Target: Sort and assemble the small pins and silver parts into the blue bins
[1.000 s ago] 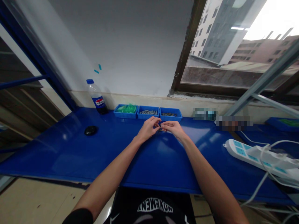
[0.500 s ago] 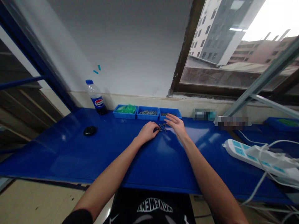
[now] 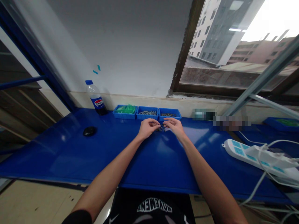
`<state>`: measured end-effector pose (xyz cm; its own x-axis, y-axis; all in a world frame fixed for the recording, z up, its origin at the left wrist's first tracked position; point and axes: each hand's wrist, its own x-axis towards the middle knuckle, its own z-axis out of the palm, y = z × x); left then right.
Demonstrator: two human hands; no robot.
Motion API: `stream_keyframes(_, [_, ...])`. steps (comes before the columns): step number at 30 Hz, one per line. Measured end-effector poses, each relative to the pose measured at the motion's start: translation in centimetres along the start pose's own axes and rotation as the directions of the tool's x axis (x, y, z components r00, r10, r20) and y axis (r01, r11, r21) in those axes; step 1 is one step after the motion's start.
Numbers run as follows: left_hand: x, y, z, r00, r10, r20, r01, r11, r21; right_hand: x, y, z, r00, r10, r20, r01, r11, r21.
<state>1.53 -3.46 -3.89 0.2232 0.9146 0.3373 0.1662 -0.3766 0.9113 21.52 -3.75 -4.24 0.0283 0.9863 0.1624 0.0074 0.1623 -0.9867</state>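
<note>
My left hand is closed in a pinch, thumb against fingertips, on a thin dark piece that looks like a screw. Opposite it, my right hand is also pinched at the same small screw, the fingertips of both hands close together just above the table. Fingers partly hide the piece. Several loose dark screws lie on the blue table below the fingertips. Just behind my hands stands a blue bin of small dark screws. Beside it are a bin of grey metal pieces and a bin of green plastic.
A cola bottle stands at the back left, with a black mouse-like object in front of it. On the right lies a white power strip with cables. The blue table meets a wall and window behind.
My right hand has lowered and come inward from open fingers to a pinch. The left hand has lifted slightly and turned its fingertips toward the right hand.
</note>
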Motion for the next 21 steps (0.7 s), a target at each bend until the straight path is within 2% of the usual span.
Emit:
stream_keyframes(2, [0.1, 0.2, -0.1, 0.999, -0.036, 0.001, 0.036, 0.996, -0.078, -0.3, -0.3, 0.3, 0.997, 0.01, 0.074, -0.007, 0.999, -0.04])
stream_keyframes(5, [0.2, 0.3, -0.1, 0.999, -0.046, 0.007, 0.046, 0.985, -0.167, -0.8, -0.7, 0.6, 0.984, 0.035, 0.177, -0.037, 0.999, 0.005])
stream_keyframes(9, [0.3, 0.2, -0.1, 0.999, -0.041, 0.019, 0.044, 0.976, -0.212, -1.0, -0.9, 0.5, 0.982, 0.081, 0.17, -0.101, 0.988, 0.117])
stream_keyframes(13, [0.3, 0.3, -0.1, 1.0, -0.02, 0.023, 0.024, 0.989, -0.148, -0.9, -0.8, 0.2, 0.976, 0.127, 0.178, -0.16, 0.97, 0.184])
stream_keyframes(15, [0.2, 0.4, -0.3, 1.0, 0.005, 0.019, -0.005, 0.999, -0.039, -0.7, -0.6, 0.1, 0.978, 0.127, 0.163, -0.158, 0.969, 0.192])
stream_keyframes(17, [0.0, 0.5, -0.7, 0.998, 0.062, 0.015, -0.064, 0.983, 0.171, -0.5, -0.4, 0.1, 0.989, 0.098, 0.109, -0.118, 0.973, 0.196])
stream_keyframes(19, [-0.2, 0.4, -1.0, 0.991, 0.125, 0.047, -0.133, 0.899, 0.417, -0.2, -0.1, -0.1, 0.999, 0.027, 0.037, -0.034, 0.976, 0.215])
stream_keyframes(21, [-0.4, 0.2, -1.3, 0.985, 0.128, 0.112, -0.169, 0.793, 0.586, 0.1, 0.2, -0.3, 0.999, -0.049, -0.009, 0.05, 0.971, 0.234])
